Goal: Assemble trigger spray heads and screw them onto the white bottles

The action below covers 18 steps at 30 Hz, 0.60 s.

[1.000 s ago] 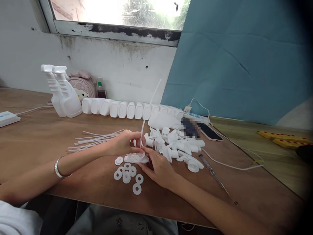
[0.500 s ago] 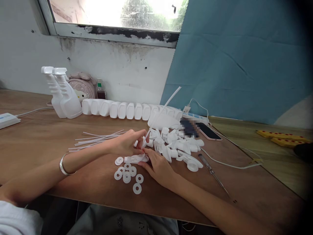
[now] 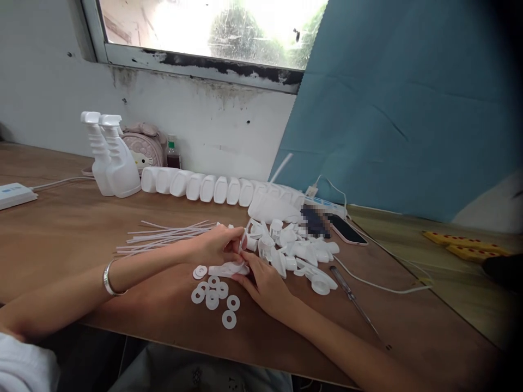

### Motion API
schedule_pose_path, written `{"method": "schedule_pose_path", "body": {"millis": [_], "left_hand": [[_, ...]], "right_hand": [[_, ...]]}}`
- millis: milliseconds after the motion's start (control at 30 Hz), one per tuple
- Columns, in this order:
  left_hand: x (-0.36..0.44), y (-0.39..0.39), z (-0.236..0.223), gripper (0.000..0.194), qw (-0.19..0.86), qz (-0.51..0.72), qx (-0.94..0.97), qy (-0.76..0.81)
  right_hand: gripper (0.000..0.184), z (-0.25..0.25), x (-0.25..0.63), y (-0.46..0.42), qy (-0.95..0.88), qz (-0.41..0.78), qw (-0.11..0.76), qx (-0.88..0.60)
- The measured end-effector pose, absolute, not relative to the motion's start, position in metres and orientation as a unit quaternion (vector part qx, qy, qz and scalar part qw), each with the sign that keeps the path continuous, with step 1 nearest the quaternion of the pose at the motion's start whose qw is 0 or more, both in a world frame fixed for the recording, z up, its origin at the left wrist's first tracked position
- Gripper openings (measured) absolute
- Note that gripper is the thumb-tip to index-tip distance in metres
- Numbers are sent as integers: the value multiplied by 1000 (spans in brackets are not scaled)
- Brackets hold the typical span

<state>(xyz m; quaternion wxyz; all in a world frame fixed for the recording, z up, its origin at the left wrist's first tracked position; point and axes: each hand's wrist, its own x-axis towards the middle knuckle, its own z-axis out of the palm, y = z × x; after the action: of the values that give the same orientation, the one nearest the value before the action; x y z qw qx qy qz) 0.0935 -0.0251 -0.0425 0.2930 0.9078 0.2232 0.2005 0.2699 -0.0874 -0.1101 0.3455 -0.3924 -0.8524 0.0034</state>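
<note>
My left hand (image 3: 218,245) and my right hand (image 3: 265,283) meet at the middle of the wooden table (image 3: 61,228). The left fingers pinch the lower end of a thin white tube (image 3: 261,193) that slants up to the right. Under both hands lies a white trigger sprayer head (image 3: 229,269); my right hand's fingers are curled on it. Several white washers (image 3: 212,296) lie just in front. A bundle of white tubes (image 3: 163,235) lies left of my left hand. A heap of white sprayer parts (image 3: 294,247) sits right of the hands.
Two assembled spray bottles (image 3: 114,160) stand at the back left beside a pink clock (image 3: 143,149). A row of white bottles (image 3: 212,188) lies along the wall. A phone (image 3: 345,228), power strip (image 3: 14,193), cable (image 3: 379,286) and screwdriver (image 3: 351,296) lie around; yellow blocks (image 3: 466,245) far right.
The tube in my left hand has tilted from nearly upright to a slant toward the right. Both hands stay at the sprayer head. The camera has shifted slightly.
</note>
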Motion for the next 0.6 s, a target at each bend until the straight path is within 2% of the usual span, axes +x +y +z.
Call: {"method": "schedule_pose_path", "body": {"millis": [100,167,233,267,400,533,600], "left_hand": [[87,-28,-52,19,288,249,890,250],[82,-31,-56,30,284,283,875,271],[76,-35,-57,43,326,310,847,285],[74,-37,-55,44,360,319,829,287],[68,-41,-47,26,470,366,748,294],[59,-31,-42,26,520,480,624,332],[52,-21,-43,29,523,519,584,341]], "right_hand": [[31,-108,271,-89,-847,11,354,-397],[32,-104,272,-90,-841,16,364,-401],[31,-96,271,-91,-828,23,386,-405],[31,-91,270,-91,-819,28,403,-408],[31,-63,260,-85,-789,63,455,-409],[43,-35,259,-62,-847,84,392,-349],[39,-23,268,-42,-863,20,341,-373]]}}
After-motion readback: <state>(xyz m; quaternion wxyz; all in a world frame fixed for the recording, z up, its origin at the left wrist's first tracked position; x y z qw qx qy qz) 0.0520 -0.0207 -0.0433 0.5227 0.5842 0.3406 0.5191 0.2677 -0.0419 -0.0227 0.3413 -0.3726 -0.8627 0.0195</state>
